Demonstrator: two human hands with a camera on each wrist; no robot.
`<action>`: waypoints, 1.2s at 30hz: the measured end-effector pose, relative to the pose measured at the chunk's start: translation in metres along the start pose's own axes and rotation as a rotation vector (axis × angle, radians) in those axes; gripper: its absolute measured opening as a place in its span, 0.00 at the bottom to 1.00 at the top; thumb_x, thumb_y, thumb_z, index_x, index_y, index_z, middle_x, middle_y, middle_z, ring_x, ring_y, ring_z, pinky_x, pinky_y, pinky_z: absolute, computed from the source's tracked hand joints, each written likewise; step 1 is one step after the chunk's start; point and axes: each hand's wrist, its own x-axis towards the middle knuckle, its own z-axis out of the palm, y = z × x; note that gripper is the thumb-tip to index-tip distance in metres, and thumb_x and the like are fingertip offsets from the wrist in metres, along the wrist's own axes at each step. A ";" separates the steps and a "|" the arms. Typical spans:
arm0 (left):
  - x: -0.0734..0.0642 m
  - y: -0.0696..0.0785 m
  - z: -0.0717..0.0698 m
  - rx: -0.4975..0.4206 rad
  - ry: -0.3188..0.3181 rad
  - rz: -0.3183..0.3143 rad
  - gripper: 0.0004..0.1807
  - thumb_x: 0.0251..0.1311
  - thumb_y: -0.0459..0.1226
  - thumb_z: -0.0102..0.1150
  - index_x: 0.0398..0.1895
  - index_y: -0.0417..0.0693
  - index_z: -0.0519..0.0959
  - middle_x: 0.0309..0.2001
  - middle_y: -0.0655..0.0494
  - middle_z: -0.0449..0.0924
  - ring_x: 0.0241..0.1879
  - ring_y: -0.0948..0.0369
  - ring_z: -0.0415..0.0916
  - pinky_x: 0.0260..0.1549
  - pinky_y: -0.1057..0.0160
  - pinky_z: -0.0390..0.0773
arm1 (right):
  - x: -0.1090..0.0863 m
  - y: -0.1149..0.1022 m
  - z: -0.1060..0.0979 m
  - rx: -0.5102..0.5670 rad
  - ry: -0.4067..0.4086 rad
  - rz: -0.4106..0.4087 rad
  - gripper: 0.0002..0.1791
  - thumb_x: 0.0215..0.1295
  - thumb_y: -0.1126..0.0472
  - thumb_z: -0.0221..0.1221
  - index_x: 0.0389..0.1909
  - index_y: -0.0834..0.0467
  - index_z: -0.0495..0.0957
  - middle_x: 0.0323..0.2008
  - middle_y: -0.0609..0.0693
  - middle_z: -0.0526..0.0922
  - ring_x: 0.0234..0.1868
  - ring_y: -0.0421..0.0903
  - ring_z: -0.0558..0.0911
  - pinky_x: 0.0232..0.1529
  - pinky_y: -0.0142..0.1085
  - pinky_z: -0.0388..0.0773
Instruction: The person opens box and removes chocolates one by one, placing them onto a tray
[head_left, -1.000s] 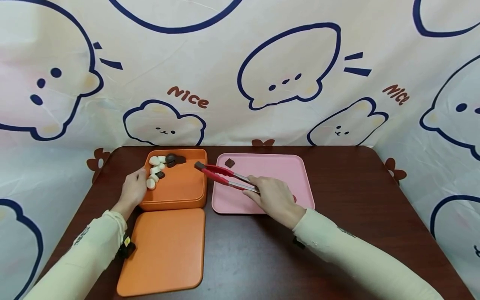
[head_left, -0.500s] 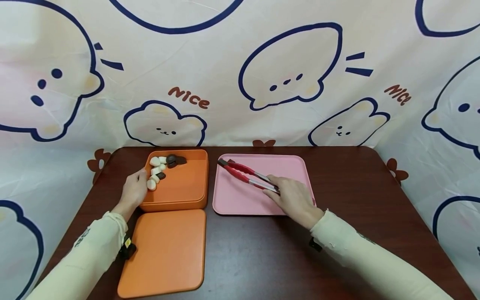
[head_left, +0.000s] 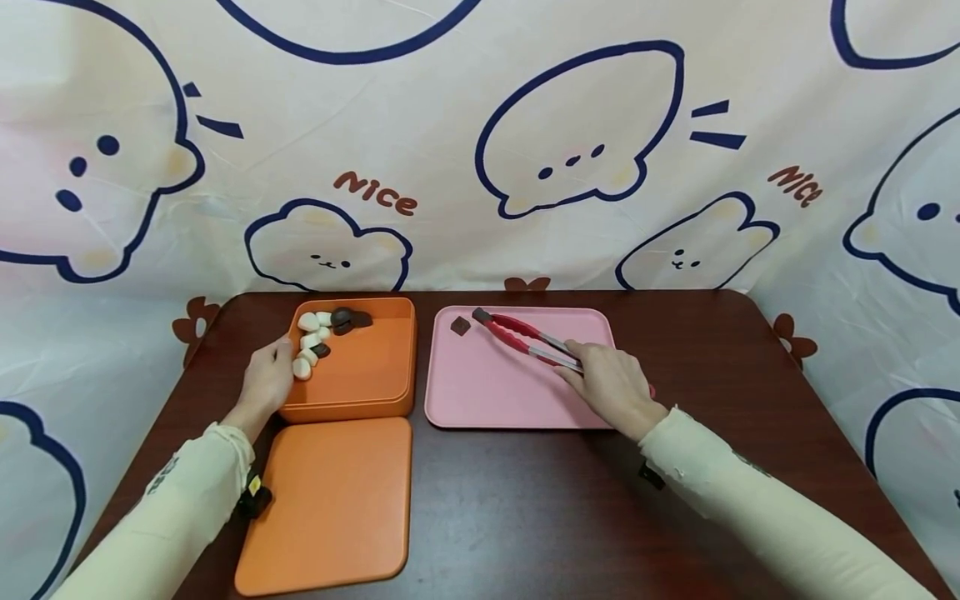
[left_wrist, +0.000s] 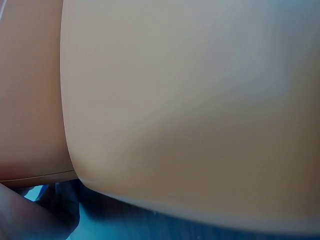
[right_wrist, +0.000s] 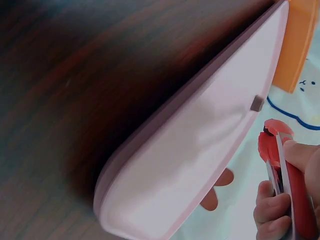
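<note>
My left hand [head_left: 266,379] holds the left wall of an orange box [head_left: 360,371]. Along the box's left and back sides lie several white pieces [head_left: 308,322] and some dark brown pieces [head_left: 342,318]. In the left wrist view, only part of the hand [left_wrist: 30,217] shows, below the box wall. My right hand [head_left: 611,387] grips red and silver tongs [head_left: 517,333] with dark tips, over a pink tray [head_left: 487,392]. Those tips are just right of a small dark brown square piece [head_left: 461,326] on the tray, apart from it. Nothing shows between them.
An orange lid [head_left: 330,508] lies in front of the box, close against it. Box and tray stand side by side on the dark wooden table [head_left: 525,517], a narrow gap between them. A printed cloth [head_left: 450,125] hangs behind and at both sides.
The tongs in my right hand have moved right, from the box's right edge to over the tray. The brown square, briefly covered, shows again in the same spot. My left hand stays put.
</note>
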 end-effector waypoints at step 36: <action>-0.001 0.002 0.001 0.009 -0.013 0.000 0.36 0.79 0.54 0.14 0.82 0.43 0.46 0.80 0.35 0.44 0.78 0.35 0.44 0.73 0.32 0.53 | 0.007 0.009 0.013 -0.257 0.125 -0.149 0.22 0.60 0.47 0.71 0.45 0.58 0.79 0.26 0.53 0.82 0.18 0.51 0.80 0.16 0.47 0.78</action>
